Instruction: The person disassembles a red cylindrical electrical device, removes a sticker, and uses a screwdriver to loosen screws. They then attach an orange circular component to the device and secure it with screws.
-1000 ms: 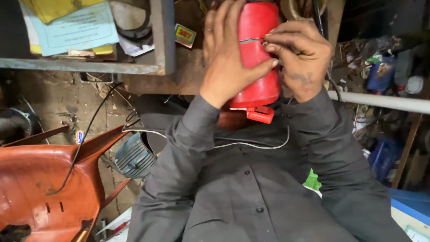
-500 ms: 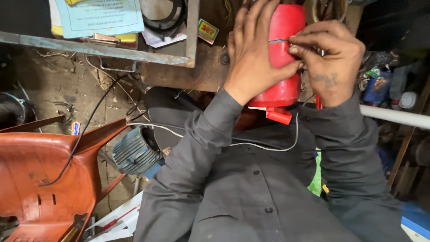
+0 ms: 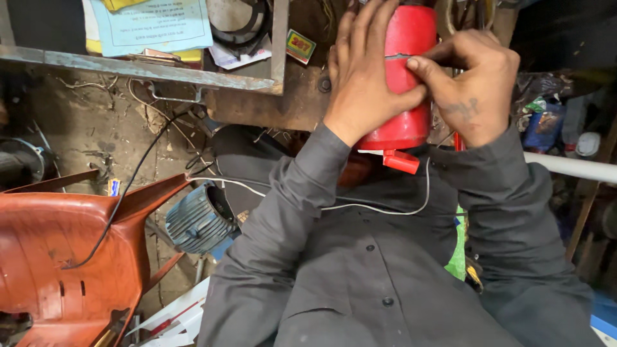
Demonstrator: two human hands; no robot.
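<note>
a red plastic chair (image 3: 58, 257) lies tipped at lower left. the red cylinder (image 3: 405, 71) is held up before the chest; the left hand (image 3: 363, 71) wraps it, fingers spread flat, and the right hand (image 3: 472, 80) pinches a thin wire (image 3: 385, 209) against it.

- Red cylinder (image 3: 405, 77): glossy, smooth-walled, held upright-looking in view, a red plastic fitting at its lower end.
- Thin white wire (image 3: 385, 209): loops beneath the cylinder, across a dark shirt.
</note>
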